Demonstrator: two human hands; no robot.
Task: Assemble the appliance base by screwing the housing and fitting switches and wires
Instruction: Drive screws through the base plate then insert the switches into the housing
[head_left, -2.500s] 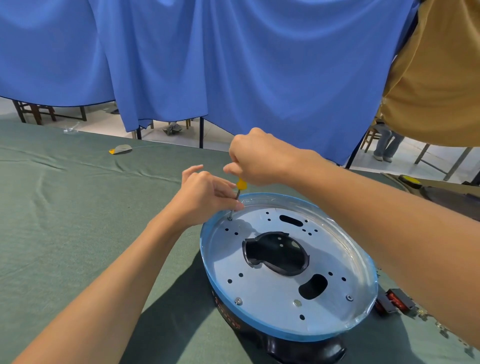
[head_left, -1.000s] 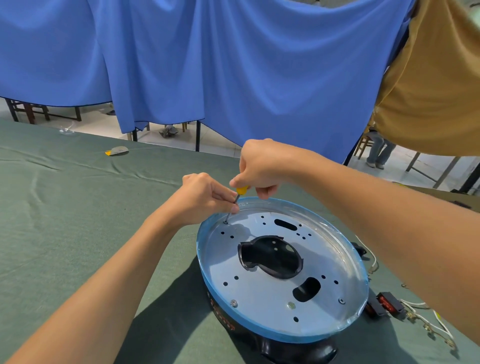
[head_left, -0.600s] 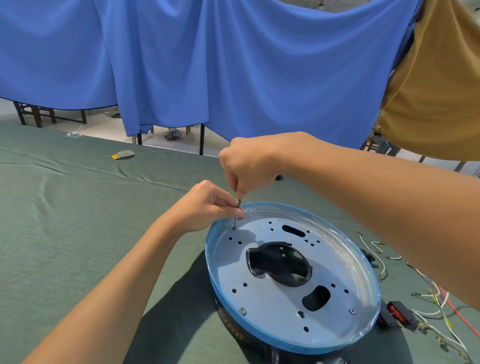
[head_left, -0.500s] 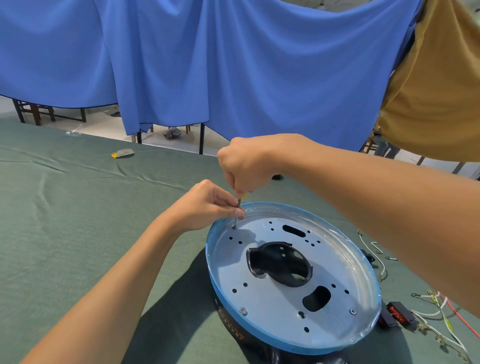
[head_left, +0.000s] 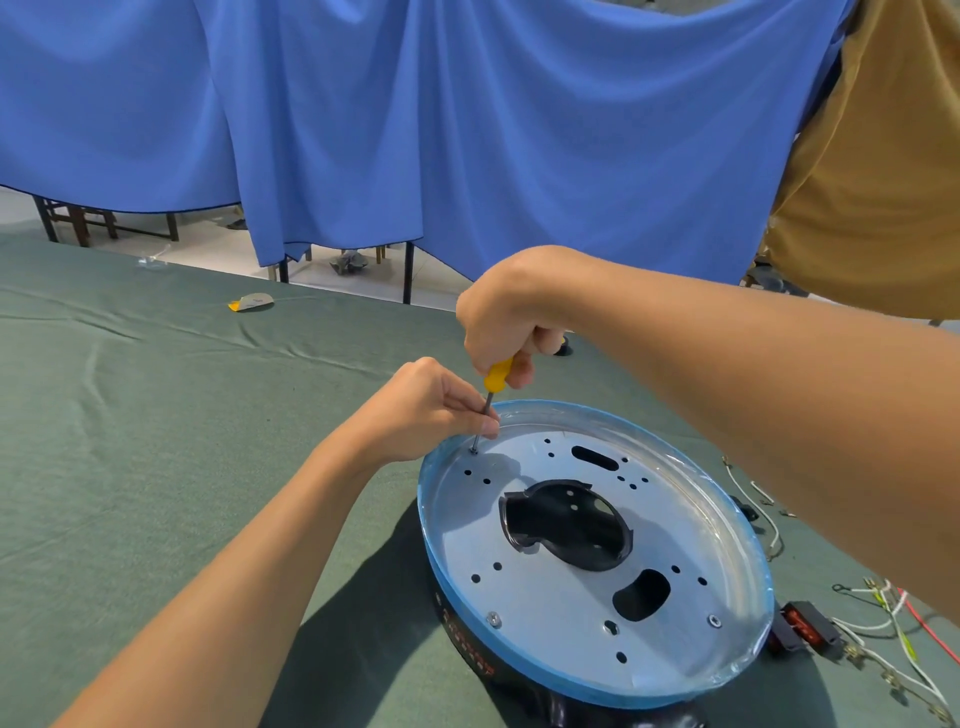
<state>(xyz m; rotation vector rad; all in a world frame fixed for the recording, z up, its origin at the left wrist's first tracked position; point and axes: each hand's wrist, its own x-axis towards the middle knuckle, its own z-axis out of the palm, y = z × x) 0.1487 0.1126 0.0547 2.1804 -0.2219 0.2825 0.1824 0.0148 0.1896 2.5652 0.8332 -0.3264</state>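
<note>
The round appliance base (head_left: 540, 618) lies upside down on the green table: a silver metal plate with holes, a blue-edged rim and a black housing below. My right hand (head_left: 506, 317) grips the yellow handle of a screwdriver (head_left: 496, 378) held upright. Its tip stands on a screw (head_left: 474, 450) at the plate's far left edge. My left hand (head_left: 431, 410) pinches the metal shaft just above the screw. Two more screws (head_left: 493, 619) sit in the plate's near edge.
A black and red rocker switch (head_left: 800, 631) with white and red wires (head_left: 893, 613) lies right of the base. A small yellow and grey object (head_left: 251, 302) rests on the far cloth. Blue drapes hang behind the table; a person in a tan shirt (head_left: 878, 171) stands at the right.
My right hand has shifted on the handle, so the yellow grip shows again below my fingers. My left hand keeps its pinch on the shaft. The view moved a little.
</note>
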